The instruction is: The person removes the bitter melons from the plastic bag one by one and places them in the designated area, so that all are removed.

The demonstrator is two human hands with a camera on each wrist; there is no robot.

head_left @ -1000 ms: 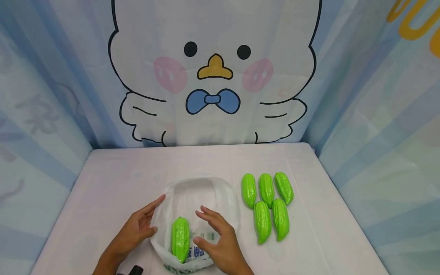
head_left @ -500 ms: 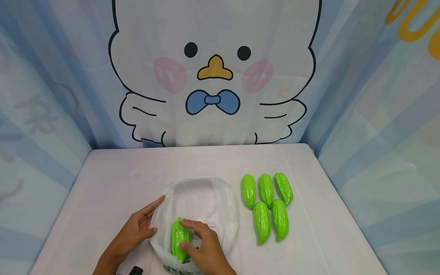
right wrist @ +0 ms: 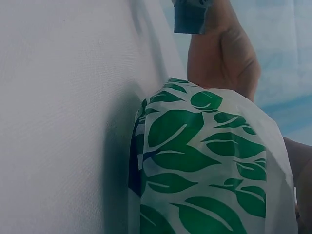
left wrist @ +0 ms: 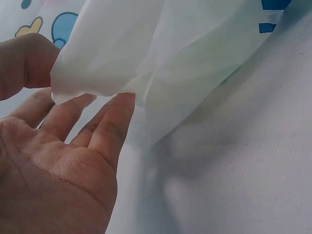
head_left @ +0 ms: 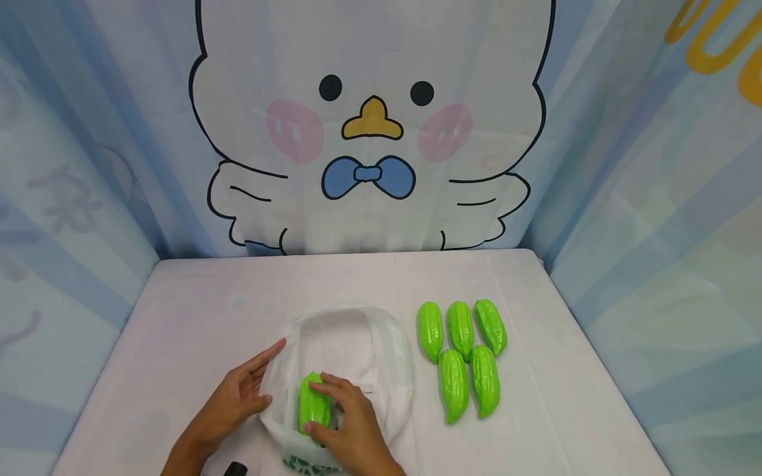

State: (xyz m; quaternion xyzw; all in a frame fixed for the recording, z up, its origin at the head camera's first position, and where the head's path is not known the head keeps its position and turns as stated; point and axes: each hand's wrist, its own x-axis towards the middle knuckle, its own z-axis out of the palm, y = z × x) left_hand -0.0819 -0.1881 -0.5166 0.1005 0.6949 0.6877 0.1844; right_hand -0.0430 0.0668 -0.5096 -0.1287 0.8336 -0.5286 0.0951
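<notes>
A white plastic bag stands with its mouth turned up, its outside printed with green leaves in the right wrist view. My left hand holds its left side, with fingers reaching to the folded rim. In the left wrist view the bag's film hides some of those fingertips. Inside the bag, my right hand pinches a glossy green bitter melon between thumb and fingers. The bag's near wall hides the melon's lower end. Only the edge of the right hand shows in the right wrist view.
Several more bitter melons lie in two rows right of the bag on the white-covered table. A dark device sits near the left wrist. Printed curtains enclose the back and sides.
My right hand has moved left into the bag, taken hold of the bitter melon and shifted it slightly away from me. The left hand has stayed at the rim.
</notes>
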